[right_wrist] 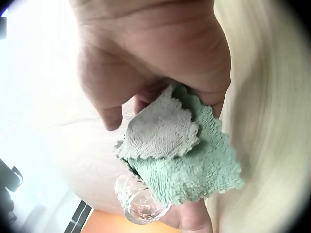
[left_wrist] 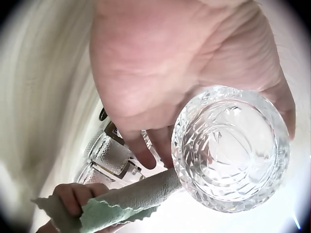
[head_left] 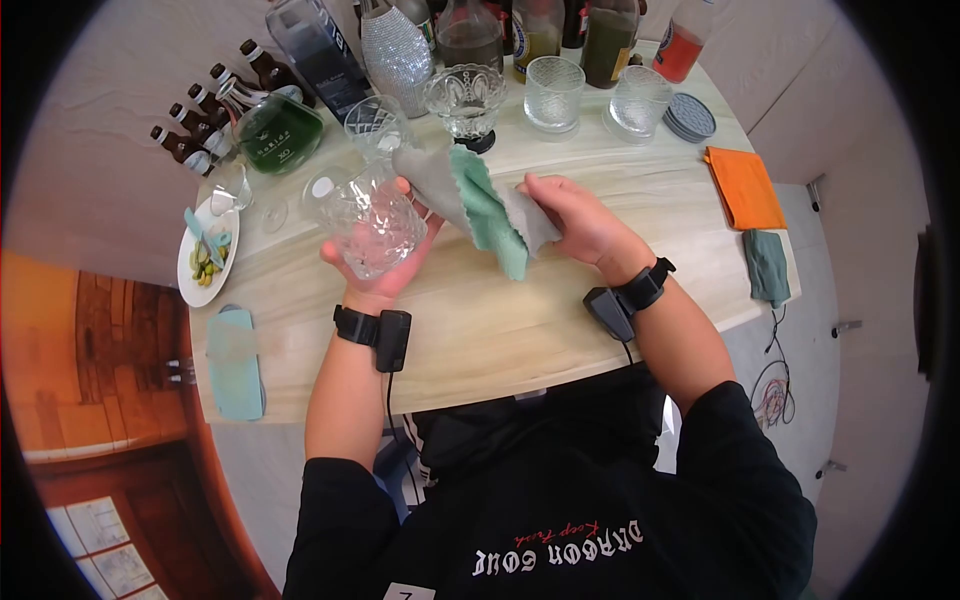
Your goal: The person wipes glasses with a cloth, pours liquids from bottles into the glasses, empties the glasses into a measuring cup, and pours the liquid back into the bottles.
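Note:
My left hand [head_left: 421,246] holds a clear cut-glass tumbler [head_left: 370,222], tilted above the table. In the left wrist view the round opening of the tumbler [left_wrist: 231,145] shows, with the palm against its side. A scalloped cloth [head_left: 490,215], grey on one face and mint green on the other, stretches between the hands. My right hand [head_left: 590,228] grips its near end; the far end reaches the left fingertips beside the tumbler. The right wrist view shows the folded cloth [right_wrist: 189,170] hanging from the right hand [right_wrist: 155,53], whose inner fingers are partly hidden.
Behind the hands stand a patterned glass [head_left: 375,122], a footed glass bowl [head_left: 466,98] and two textured tumblers [head_left: 553,95]. Bottles line the back, with a green decanter [head_left: 280,135] at left. A white plate [head_left: 200,285] holds olives. An orange cloth [head_left: 745,190] lies right.

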`<state>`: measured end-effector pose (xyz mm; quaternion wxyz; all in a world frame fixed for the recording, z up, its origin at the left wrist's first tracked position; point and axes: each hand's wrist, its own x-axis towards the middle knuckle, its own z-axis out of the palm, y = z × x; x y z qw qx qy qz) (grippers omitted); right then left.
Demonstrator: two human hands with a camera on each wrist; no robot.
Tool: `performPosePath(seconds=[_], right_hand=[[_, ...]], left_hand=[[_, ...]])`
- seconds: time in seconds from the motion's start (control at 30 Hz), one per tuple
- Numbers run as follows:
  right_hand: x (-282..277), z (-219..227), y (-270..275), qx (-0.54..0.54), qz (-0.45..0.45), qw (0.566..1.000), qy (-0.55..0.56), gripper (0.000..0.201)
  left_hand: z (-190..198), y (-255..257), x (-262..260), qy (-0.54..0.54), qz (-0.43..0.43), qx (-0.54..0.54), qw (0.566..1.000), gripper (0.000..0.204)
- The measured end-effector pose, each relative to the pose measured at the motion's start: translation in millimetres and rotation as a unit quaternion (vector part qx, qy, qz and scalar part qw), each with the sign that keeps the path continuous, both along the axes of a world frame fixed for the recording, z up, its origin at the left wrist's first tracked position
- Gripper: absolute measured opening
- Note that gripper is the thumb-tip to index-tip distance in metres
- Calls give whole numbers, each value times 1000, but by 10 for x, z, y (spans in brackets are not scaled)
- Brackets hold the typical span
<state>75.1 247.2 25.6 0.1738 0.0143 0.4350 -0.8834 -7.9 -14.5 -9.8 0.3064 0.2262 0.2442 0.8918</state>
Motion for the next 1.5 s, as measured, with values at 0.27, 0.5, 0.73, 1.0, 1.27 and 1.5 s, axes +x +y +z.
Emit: performPosePath(seconds=[0.27,0.5,0.73,1.0,1.27,1.5], right_hand=[[-58,38,201,216,9,964,154,21],[-68,148,450,197,18,973,117,19],[-66,160,534,328,73,935,114,18],[184,610,626,740,-66,633,218,18],[142,641,593,232,-154,958,77,13],[124,419,-255,351,-167,825,410,20]], left_hand=[[87,20,47,37,-131,112,984,96],[-74,21,-162,116,-156,147,970,100],[-92,5,-136,107,-112,44,987,112],[-8,25,-72,100,-73,-15,992,111],[59,193,157,29,38,-123,991,90],[86,413,388,57,99,-138,984,79]])
